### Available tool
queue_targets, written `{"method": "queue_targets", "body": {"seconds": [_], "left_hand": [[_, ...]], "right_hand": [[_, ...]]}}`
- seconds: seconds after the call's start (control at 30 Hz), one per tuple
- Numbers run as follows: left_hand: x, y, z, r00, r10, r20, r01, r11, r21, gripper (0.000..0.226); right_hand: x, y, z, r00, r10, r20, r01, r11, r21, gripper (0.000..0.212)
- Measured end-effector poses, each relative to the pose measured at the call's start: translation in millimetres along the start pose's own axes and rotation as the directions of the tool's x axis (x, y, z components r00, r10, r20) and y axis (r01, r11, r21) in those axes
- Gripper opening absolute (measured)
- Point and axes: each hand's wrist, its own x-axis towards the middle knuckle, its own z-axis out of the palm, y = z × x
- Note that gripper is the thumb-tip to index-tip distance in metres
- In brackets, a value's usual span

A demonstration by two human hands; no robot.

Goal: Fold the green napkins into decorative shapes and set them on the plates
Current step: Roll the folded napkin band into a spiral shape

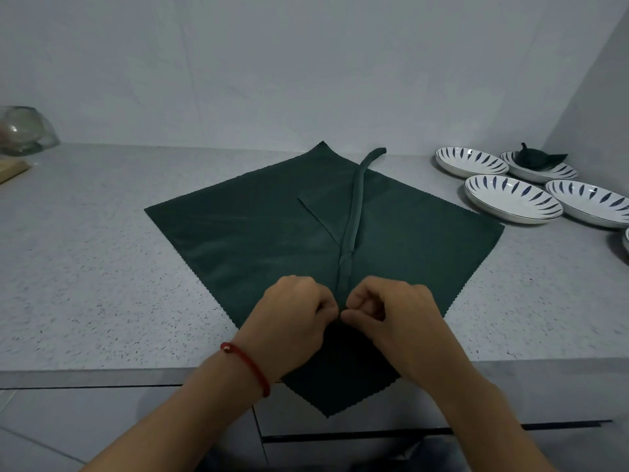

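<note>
A dark green napkin lies spread as a diamond on the grey counter, its near corner hanging over the front edge. On top of it lies a thin rolled green strip running from my hands toward the wall. My left hand and my right hand meet at the strip's near end, and the fingertips of both pinch it. Several white plates with blue leaf marks stand at the right; the nearest one is bare, and a far one carries a folded green napkin.
A glass bowl and a wooden board sit at the far left by the wall. The counter's front edge runs just under my wrists, with drawers below. A side wall closes the right end behind the plates.
</note>
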Motion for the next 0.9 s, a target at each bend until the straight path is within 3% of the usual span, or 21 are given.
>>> {"method": "queue_targets", "body": {"seconds": [0.13,0.4,0.53,0.67,0.73,0.8,0.9], "left_hand": [[11.2,10.6,-3.4,0.984,-0.144,0.103,0.139,0.989,0.059,0.01],[4.1,29.2,-8.4,0.997,-0.071,0.008,0.066,0.961,0.267,0.011],[0.9,19.3,-11.0,0.996,-0.082,0.029,0.08,0.994,0.074,0.01],[12.7,9.8,-8.5,0.988,-0.122,0.097,0.116,0.991,0.064,0.009],[20.0,6.5,-7.7,0.977,-0.148,0.155,0.142,0.989,0.052,0.007],[29.4,3.1,-13.2,0.96,-0.169,0.223,0.168,0.986,0.021,0.001],[39.2,4.7,-21.1,0.936,-0.188,0.297,0.183,0.982,0.044,0.01]], "right_hand": [[-11.4,3.8,9.4,0.992,-0.118,-0.052,0.112,0.987,-0.117,0.008],[-7.5,2.5,12.7,0.981,-0.192,-0.001,0.188,0.965,-0.183,0.023],[1.9,4.4,4.1,0.998,-0.039,0.05,0.042,0.997,-0.063,0.014],[6.2,3.1,0.3,0.997,0.07,0.04,-0.071,0.997,0.02,0.009],[1.6,-0.6,1.6,0.998,0.057,0.003,-0.057,0.998,-0.012,0.002],[-4.4,-3.9,3.2,1.0,0.016,-0.021,-0.017,0.999,-0.042,0.01],[-5.6,-1.3,7.9,0.998,-0.061,-0.024,0.058,0.992,-0.109,0.011]]}}
